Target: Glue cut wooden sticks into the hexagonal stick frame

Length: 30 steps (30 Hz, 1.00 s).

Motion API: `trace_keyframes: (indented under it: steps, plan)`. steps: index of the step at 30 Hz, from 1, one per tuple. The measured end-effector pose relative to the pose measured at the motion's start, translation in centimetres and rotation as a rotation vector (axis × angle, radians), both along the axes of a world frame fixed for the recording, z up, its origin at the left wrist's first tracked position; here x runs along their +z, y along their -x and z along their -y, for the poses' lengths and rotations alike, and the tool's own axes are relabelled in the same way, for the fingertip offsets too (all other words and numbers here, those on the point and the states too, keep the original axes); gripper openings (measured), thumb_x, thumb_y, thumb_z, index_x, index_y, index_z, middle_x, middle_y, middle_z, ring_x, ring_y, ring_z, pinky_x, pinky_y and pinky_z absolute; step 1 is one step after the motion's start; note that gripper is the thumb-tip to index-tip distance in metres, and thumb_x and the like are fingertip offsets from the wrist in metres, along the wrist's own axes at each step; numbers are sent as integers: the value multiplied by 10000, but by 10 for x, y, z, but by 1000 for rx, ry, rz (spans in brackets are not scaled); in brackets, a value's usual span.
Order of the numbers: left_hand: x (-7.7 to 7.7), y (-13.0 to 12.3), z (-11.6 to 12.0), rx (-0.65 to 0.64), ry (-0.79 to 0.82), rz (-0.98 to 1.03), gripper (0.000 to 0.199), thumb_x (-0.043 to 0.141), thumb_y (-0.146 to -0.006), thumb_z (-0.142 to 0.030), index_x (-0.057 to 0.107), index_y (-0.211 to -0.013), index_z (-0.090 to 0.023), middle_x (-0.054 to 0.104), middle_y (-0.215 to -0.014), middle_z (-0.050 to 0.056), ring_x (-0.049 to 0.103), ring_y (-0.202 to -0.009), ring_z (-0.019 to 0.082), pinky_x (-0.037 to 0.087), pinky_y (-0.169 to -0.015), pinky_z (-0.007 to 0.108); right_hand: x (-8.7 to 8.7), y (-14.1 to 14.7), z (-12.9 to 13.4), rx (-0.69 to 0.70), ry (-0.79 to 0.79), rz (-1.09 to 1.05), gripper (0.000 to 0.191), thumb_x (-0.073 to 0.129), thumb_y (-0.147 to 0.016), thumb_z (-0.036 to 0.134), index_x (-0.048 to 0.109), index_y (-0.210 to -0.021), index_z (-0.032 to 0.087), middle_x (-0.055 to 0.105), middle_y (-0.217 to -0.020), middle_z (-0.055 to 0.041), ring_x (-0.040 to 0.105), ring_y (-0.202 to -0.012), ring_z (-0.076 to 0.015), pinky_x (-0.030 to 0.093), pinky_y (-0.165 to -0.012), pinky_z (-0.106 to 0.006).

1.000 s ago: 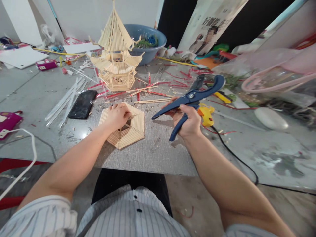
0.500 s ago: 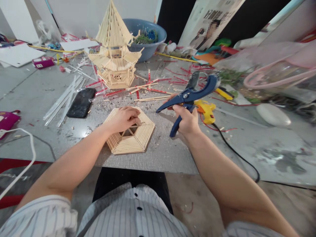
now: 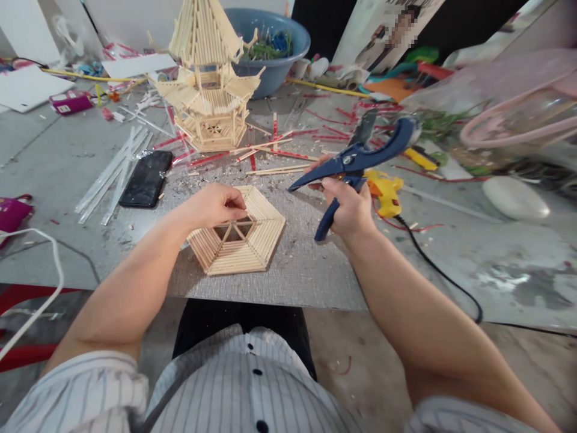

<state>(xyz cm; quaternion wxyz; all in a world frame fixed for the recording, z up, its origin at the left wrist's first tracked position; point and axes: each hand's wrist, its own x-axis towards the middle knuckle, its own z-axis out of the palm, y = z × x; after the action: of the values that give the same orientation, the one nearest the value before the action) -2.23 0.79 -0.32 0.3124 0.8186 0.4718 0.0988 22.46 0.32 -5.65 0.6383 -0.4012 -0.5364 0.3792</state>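
A hexagonal panel of thin wooden sticks (image 3: 238,255), with an open spoked centre, lies flat near the table's front edge. Over its far left part is my left hand (image 3: 219,204), fingertips pinched together by the central opening. Whatever sits between those fingertips is too small or hidden to make out. To the right of the panel, my right hand (image 3: 349,207) grips blue pipe cutters (image 3: 360,157) above the table, their jaws and handles spread apart. Behind the panel stands a tiered stick pagoda (image 3: 210,102) with a pointed roof.
A black phone (image 3: 145,179) and clear glue sticks (image 3: 112,174) lie on the left. Loose sticks and red strips (image 3: 270,147) are scattered behind. A yellow glue gun (image 3: 385,191) with a black cord rests by my right hand. A blue basin (image 3: 274,72) stands at the back.
My left hand has drawn its fingers into a tighter pinch near the opening. My right hand still holds the pipe cutters. The whole view has shifted slightly.
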Motion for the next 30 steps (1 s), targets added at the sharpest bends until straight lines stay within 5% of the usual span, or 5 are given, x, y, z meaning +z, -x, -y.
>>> trace_keyframes:
  steps: [5, 11, 24, 30]
  plan:
    - [2, -1, 2, -112, 151, -158, 213, 580, -734, -208, 695, -903, -148, 706, -804, 10, 589, -684, 106, 405, -676, 229, -3, -2, -2, -16, -4, 2, 153, 631, -664, 392, 598, -738, 262, 621, -774, 1, 608, -941, -227, 431, -961, -465]
    - [7, -4, 4, -206, 148, -292, 237, 572, -728, -244, 692, -904, -139, 705, -830, 25, 573, -682, 104, 382, -669, 226, -8, -5, -5, 17, -31, 19, 145, 653, -665, 386, 598, -733, 271, 628, -788, 4, 608, -949, -226, 443, -952, -458]
    - [4, -5, 3, -213, 157, -279, 218, 586, -762, -298, 712, -834, -136, 704, -789, 26, 576, -683, 106, 361, -673, 232, -9, -7, -6, 7, -64, 29, 219, 704, -626, 441, 586, -703, 274, 613, -742, 15, 616, -920, -225, 467, -920, -449]
    - [0, -6, 3, -254, 139, -271, 233, 578, -766, -317, 722, -817, -141, 698, -741, 16, 556, -641, 96, 352, -663, 234, -2, -3, -1, 2, -55, 23, 271, 665, -626, 350, 597, -875, 267, 603, -743, 12, 610, -874, -216, 448, -898, -455]
